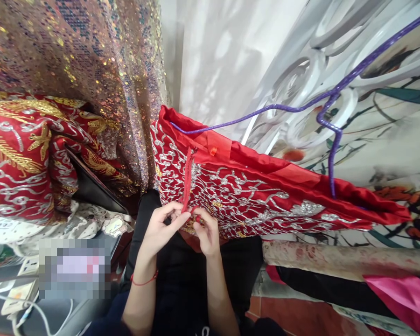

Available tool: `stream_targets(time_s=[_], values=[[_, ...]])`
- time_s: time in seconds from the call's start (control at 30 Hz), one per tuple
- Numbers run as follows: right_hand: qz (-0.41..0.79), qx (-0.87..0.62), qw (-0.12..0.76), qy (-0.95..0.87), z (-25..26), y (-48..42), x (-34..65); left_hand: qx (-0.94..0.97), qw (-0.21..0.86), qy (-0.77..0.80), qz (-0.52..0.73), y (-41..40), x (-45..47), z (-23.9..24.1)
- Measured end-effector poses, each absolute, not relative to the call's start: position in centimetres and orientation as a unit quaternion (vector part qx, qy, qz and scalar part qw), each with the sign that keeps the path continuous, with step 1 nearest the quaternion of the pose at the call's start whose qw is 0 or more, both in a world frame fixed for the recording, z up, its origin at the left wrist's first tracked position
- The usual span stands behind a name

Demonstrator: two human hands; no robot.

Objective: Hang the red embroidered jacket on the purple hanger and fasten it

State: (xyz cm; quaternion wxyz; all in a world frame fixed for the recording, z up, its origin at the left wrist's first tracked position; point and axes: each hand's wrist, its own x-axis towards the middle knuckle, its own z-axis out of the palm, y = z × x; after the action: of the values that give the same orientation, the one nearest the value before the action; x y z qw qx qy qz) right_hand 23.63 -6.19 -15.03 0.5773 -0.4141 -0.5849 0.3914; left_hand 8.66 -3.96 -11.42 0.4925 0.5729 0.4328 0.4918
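A red garment [238,186] with silver and gold embroidery hangs in front of me from a purple wire hanger [273,108]. Its satin upper edge is turned toward me. From near that edge, a narrow red fabric strip [188,179] runs down to my fingers. My left hand [168,224] pinches the lower part of this strip between thumb and fingers. Close beside it, my right hand [206,228] has its fingers curled around a red end that seems to belong to the same strip. The strip's lowest part is partly hidden by my fingers.
At the left, another red embroidered garment [17,158] lies before a sequined cloth [101,56]. Below it are a power strip [19,294] with white cables and a blurred-out patch. White scrolled metalwork [301,84] stands behind the hanger. Pink cloth [402,294] lies lower right.
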Motion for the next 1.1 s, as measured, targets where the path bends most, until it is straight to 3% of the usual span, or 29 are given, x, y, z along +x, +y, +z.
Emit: stream_targets(time_s=[0.37,0.77,1.1], values=[[0.434,-0.515,0.588,-0.448,-11.6,-5.2,20.8,0.700,0.306,0.465,0.447,-4.8,9.4,-11.9],[0.402,-0.544,0.579,-0.455,-12.0,-5.5,21.0,0.755,0.267,0.440,0.407,-4.7,9.5,-11.8],[0.333,-0.571,0.553,-0.507,-11.7,-5.3,21.1,0.724,0.297,0.390,0.485,-4.0,9.4,-12.1]])
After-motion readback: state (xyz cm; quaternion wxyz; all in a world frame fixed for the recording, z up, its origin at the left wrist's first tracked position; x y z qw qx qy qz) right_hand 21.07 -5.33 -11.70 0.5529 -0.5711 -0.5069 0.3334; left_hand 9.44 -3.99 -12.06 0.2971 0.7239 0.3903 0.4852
